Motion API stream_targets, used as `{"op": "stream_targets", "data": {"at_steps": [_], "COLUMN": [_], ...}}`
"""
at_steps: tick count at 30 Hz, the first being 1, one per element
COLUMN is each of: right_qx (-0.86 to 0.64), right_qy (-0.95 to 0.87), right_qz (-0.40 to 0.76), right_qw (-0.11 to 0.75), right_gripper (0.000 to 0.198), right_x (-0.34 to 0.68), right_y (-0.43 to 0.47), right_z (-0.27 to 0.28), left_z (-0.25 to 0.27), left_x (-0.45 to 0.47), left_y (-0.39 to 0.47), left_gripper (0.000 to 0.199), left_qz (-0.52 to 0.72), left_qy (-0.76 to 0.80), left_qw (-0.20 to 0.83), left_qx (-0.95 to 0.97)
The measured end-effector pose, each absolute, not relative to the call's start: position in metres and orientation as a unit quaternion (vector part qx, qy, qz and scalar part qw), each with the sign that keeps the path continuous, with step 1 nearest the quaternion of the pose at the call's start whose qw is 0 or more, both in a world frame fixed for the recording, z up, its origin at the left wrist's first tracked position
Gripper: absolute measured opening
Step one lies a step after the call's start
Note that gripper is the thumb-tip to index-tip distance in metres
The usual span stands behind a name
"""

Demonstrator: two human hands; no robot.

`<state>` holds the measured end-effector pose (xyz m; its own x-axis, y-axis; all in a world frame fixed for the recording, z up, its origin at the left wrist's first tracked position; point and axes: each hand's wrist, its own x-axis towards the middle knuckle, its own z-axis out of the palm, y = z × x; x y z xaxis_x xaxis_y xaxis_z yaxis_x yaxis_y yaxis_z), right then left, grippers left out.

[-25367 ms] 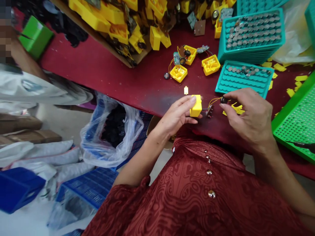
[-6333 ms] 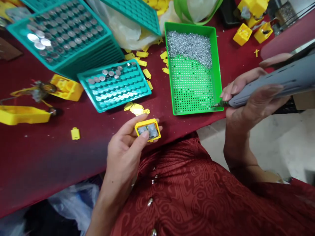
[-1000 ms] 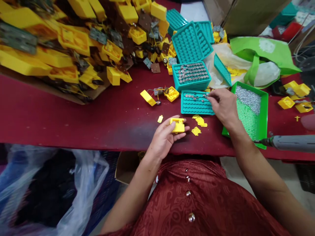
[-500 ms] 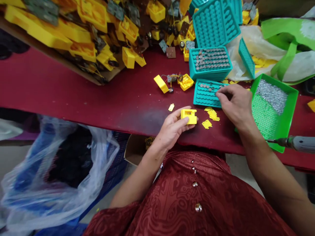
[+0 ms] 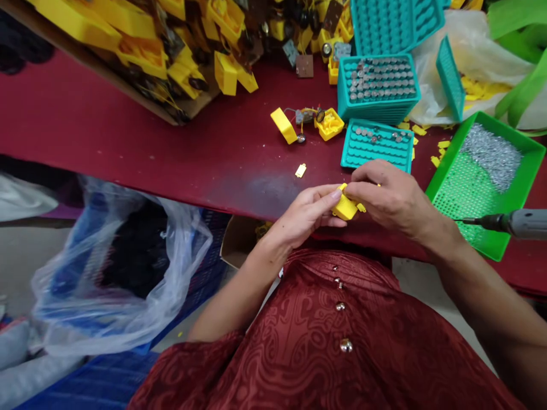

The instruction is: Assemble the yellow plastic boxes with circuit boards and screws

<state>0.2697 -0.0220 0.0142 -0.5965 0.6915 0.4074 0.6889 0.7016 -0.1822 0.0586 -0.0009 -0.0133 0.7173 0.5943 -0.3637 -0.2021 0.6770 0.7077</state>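
My left hand [image 5: 301,216] grips a small yellow plastic case [image 5: 344,209] just above the front edge of the red table. The closed fingers of my right hand [image 5: 395,199] are pressed together at the case's upper side; whatever they hold is hidden. Just behind lies a teal tray [image 5: 376,154] with a few silver button cells in its far rows. Some flat yellow covers show partly beneath my right hand. A single flat yellow cover [image 5: 301,170] lies on the table to the left.
A stack of teal trays [image 5: 378,108] bears rows of button cells. A green basket [image 5: 478,242] of small metal screws stands right, with a power screwdriver [image 5: 527,223] beside it. An opened yellow housing [image 5: 283,125] with wires lies behind. A cardboard box [image 5: 115,74] of yellow housings is left.
My right hand has moved from the teal tray down and left to the yellow case. My left hand has tilted the case. The view has shifted somewhat.
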Motion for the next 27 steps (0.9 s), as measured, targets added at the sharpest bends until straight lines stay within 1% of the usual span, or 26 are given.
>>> {"op": "stream_targets", "data": {"at_steps": [2,4,6,8,10,11,14,16,22,27], "right_qx": [-0.391,-0.411,-0.452,-0.514,-0.579,-0.603,-0.631,-0.633,-0.628,-0.639], "right_qy": [-0.898,-0.885,-0.852,-0.785,-0.688,-0.637,-0.528,-0.487,-0.441,-0.47], "right_qz": [0.052,0.105,0.122,0.143,0.208,0.259,0.395,0.439,0.468,0.435], "right_qw": [0.196,0.192,0.237,0.314,0.385,0.404,0.409,0.412,0.437,0.427], "right_gripper": [0.036,0.033,0.025,0.015,0.011,0.01,0.013,0.016,0.022,0.011], "right_x": [0.273,0.276,0.277,0.277,0.275,0.274,0.27,0.268,0.267,0.265], "right_y": [-0.023,-0.026,-0.029,-0.033,-0.036,-0.038,-0.04,-0.041,-0.039,-0.037], "right_z": [0.02,0.027,0.03,0.029,0.025,0.023,0.02,0.02,0.019,0.02], "left_z": [-0.014,-0.013,-0.013,-0.012,-0.012,-0.013,-0.017,-0.021,-0.026,-0.023], "left_x": [0.058,0.059,0.059,0.06,0.061,0.062,0.065,0.067,0.072,0.075], "left_y": [-0.001,-0.002,-0.002,-0.001,-0.001,-0.001,-0.001,-0.001,-0.002,-0.005], "left_gripper": [0.04,0.037,0.033,0.029,0.026,0.025,0.023,0.024,0.033,0.032], "left_qz": [0.217,0.211,0.216,0.225,0.235,0.239,0.253,0.258,0.273,0.279], "left_qy": [0.298,0.302,0.319,0.342,0.359,0.363,0.37,0.368,0.355,0.37], "left_qw": [0.868,0.868,0.866,0.863,0.86,0.858,0.847,0.842,0.83,0.81], "left_qx": [0.334,0.332,0.318,0.295,0.277,0.274,0.286,0.3,0.332,0.36]}}
